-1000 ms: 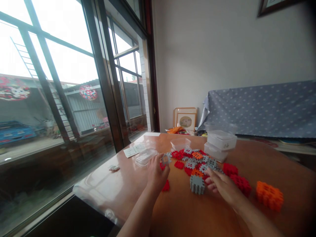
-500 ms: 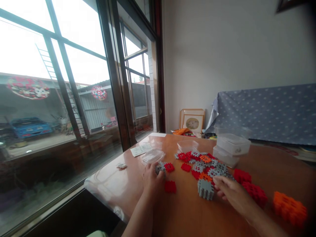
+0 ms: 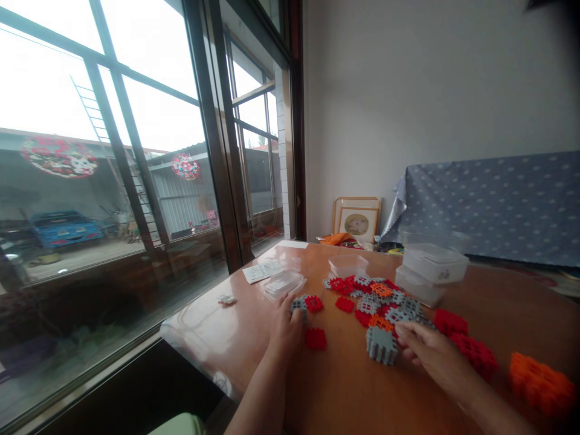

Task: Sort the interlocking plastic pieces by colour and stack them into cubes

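Observation:
My left hand (image 3: 286, 323) is closed around a grey interlocking tile (image 3: 299, 304) on the left part of the table. A red tile (image 3: 313, 303) touches or nearly touches its right side. Nearer to me a separate red tile (image 3: 316, 339) lies flat. My right hand (image 3: 419, 339) has its fingers curled in a pinch, just right of a neat stack of grey tiles (image 3: 381, 346). What those fingers hold, if anything, is hidden. An orange tile (image 3: 381, 322) lies right behind the grey stack. Beyond it spreads a loose pile of grey, red and orange tiles (image 3: 371, 300).
Red stacks (image 3: 473, 353) and an orange stack (image 3: 541, 383) stand to the right on the wooden table (image 3: 344, 386). Clear plastic boxes (image 3: 435, 264) are piled behind. Plastic lids (image 3: 284, 284) and a printed sheet (image 3: 261, 271) lie at the left, near the window.
The view has turned slightly left, so everything sits a little further right in the picture. Both hands keep nearly the same places beside the tiles.

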Demonstrator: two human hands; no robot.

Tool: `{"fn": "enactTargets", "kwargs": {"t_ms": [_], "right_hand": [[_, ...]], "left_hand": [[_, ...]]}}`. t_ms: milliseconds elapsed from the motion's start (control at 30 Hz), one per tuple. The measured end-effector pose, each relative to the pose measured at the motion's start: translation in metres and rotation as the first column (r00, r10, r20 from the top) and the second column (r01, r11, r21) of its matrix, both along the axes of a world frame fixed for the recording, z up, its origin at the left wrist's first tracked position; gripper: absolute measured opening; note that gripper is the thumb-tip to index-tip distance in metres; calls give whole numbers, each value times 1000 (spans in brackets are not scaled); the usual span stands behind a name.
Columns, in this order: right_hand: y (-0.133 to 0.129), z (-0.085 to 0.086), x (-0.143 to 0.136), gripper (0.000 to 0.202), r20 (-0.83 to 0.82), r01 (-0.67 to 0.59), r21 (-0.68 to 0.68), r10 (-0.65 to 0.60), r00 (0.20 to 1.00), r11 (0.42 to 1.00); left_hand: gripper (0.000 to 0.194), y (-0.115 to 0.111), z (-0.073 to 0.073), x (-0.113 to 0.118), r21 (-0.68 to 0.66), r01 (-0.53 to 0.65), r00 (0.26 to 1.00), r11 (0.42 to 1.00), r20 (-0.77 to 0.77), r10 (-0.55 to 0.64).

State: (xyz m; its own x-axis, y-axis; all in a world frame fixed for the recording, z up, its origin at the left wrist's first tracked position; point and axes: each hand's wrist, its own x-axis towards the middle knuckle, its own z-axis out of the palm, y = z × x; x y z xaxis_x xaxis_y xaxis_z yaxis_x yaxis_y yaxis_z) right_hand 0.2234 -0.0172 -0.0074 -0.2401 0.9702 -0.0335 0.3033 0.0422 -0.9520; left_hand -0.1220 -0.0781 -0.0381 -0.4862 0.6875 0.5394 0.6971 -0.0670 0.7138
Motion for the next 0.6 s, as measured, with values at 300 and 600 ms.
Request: {"fn": "enactTargets", "kwargs": {"t_ms": [300,600], "right_hand": [[1,0,1,59,0,-6,-3,6,1000,1000],[-7,5,-1,58,-51,32,25,-31,998,999]], "left_hand": [[60,1,0,9,-123,60,987,991,153,-40],[60,-5,15,20,22,-25,999,999,27,24]]}}
